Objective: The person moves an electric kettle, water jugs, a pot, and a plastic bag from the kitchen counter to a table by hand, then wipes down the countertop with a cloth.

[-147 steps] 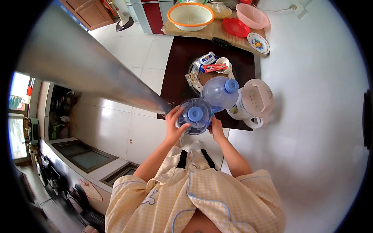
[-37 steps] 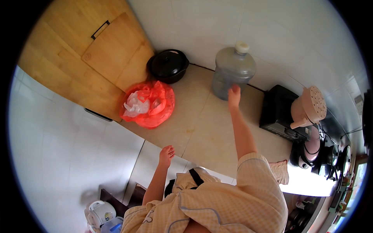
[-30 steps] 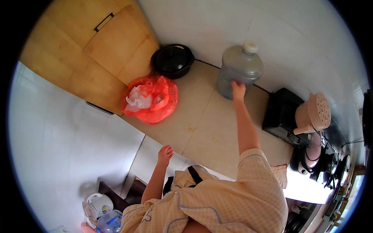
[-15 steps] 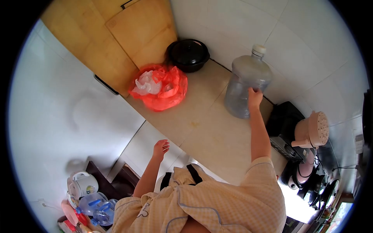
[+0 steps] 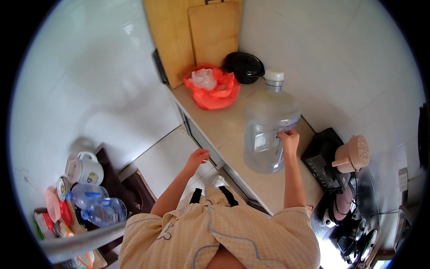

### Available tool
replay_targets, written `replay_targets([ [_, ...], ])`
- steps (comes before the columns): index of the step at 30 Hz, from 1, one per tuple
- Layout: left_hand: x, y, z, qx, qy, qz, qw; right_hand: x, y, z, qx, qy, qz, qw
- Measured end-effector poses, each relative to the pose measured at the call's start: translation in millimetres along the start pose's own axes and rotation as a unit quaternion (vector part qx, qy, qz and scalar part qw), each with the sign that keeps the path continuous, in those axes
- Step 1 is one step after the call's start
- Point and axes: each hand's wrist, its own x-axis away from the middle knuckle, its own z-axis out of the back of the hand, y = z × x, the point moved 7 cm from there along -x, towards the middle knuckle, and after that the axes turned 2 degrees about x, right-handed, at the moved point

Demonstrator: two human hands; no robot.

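My right hand (image 5: 290,140) grips the handle of a large clear water jug (image 5: 264,154) with a white cap. The jug is upright over the beige counter (image 5: 233,127); whether its base touches the counter I cannot tell. My left hand (image 5: 198,159) hangs in the air left of the counter's front edge, its fingers slightly bent and apart, holding nothing. Behind the jug, to the left, are a red plastic bag (image 5: 215,96) and a black lidded pot (image 5: 245,67).
Wooden boards (image 5: 215,33) lean at the back. A black appliance (image 5: 320,159) carries a pink strainer-like container (image 5: 354,154) at right. At lower left, two blue-tinted bottles (image 5: 105,211) and a white kettle (image 5: 87,170) stand by a dark table (image 5: 105,159).
The jug has come away from the wall, nearer to me, in my right hand's grip. The view has turned, so the bag and pot appear farther right. My left hand remains without anything in it.
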Motion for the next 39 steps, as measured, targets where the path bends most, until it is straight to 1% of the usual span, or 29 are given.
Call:
replay_targets([
  [1, 15, 3, -2, 0.003, 0.008, -0.006, 1.000, 19, -11, -2, -0.002, -0.007, 0.007, 1.000],
  [3, 42, 17, -9, -0.021, -0.037, -0.088, 0.995, 59, -33, -19, -0.050, -0.082, 0.024, 0.995],
  [4, 54, 18, -8, -0.052, -0.045, -0.093, 0.993, 77, -39, -23, -0.055, -0.091, 0.033, 0.994],
  [5, 69, 20, -4, -0.052, -0.035, -0.102, 0.993, 97, -43, -30, -0.069, -0.129, 0.032, 0.989],
  [6, 89, 30, -5, -0.049, -0.030, -0.139, 0.989, 116, -46, -36, -0.082, -0.167, 0.031, 0.982],
  [7, 106, 37, -3, -0.044, -0.024, -0.178, 0.983, 136, -49, -40, -0.085, -0.175, 0.042, 0.980],
  [8, 117, 34, 2, -0.033, -0.034, -0.185, 0.982, 154, -53, -45, -0.107, -0.196, 0.047, 0.974],
  [9, 128, 37, 9, -0.032, -0.025, -0.196, 0.980, 168, -57, -50, -0.127, -0.218, 0.052, 0.966],
  [10, 143, 39, 13, -0.010, -0.025, -0.216, 0.976, 174, -57, -54, -0.127, -0.229, 0.060, 0.963],
  [11, 161, 35, 15, 0.013, -0.024, -0.232, 0.972, 184, -51, -61, -0.119, -0.264, 0.057, 0.955],
  [12, 179, 28, 17, 0.018, -0.010, -0.231, 0.973, 198, -45, -64, -0.110, -0.301, 0.052, 0.946],
  [14, 201, 26, 24, 0.009, 0.000, -0.212, 0.977, 229, -57, -69, -0.123, -0.331, 0.067, 0.933],
  [15, 213, 26, 28, 0.009, 0.016, -0.224, 0.974, 239, -65, -72, -0.139, -0.349, 0.080, 0.923],
  [17, 234, 3, 28, -0.023, -0.018, -0.151, 0.988, 258, -64, -76, -0.139, -0.388, 0.100, 0.905],
  [19, 263, -5, 31, -0.009, 0.010, -0.162, 0.987, 278, -61, -77, -0.134, -0.430, 0.115, 0.885],
  [21, 292, -23, 24, -0.016, -0.010, -0.150, 0.989, 298, -61, -71, -0.056, -0.453, 0.163, 0.875],
  [22, 306, -33, 20, -0.006, 0.007, -0.154, 0.988, 310, -63, -65, -0.050, -0.469, 0.169, 0.865],
  [24, 328, -48, 16, -0.037, 0.055, -0.175, 0.982, 328, -73, -54, -0.010, -0.453, 0.199, 0.869],
  [25, 338, -57, 11, -0.029, 0.076, -0.178, 0.981, 335, -72, -51, -0.008, -0.471, 0.205, 0.858],
  [27, 362, -75, -3, -0.053, 0.137, -0.209, 0.967, 353, -68, -43, -0.017, -0.498, 0.254, 0.829],
  [28, 379, -81, -12, -0.042, 0.160, -0.207, 0.964, 362, -62, -42, -0.015, -0.520, 0.257, 0.815],
  [30, 412, -94, -25, 0.022, 0.179, -0.173, 0.968, 379, -55, -43, -0.042, -0.549, 0.228, 0.803],
  [31, 431, -100, -30, 0.029, 0.202, -0.177, 0.963, 391, -55, -43, -0.042, -0.569, 0.234, 0.787],
  [33, 468, -112, -33, 0.016, 0.279, -0.164, 0.946, 412, -52, -43, 0.005, -0.593, 0.242, 0.768],
  [37, 538, -117, -46, 0.028, 0.315, -0.162, 0.935, 462, -50, -41, 0.003, -0.634, 0.252, 0.731],
  [39, 563, -132, -44, 0.089, 0.330, -0.188, 0.921, 487, -49, -45, -0.015, -0.648, 0.251, 0.719],
])
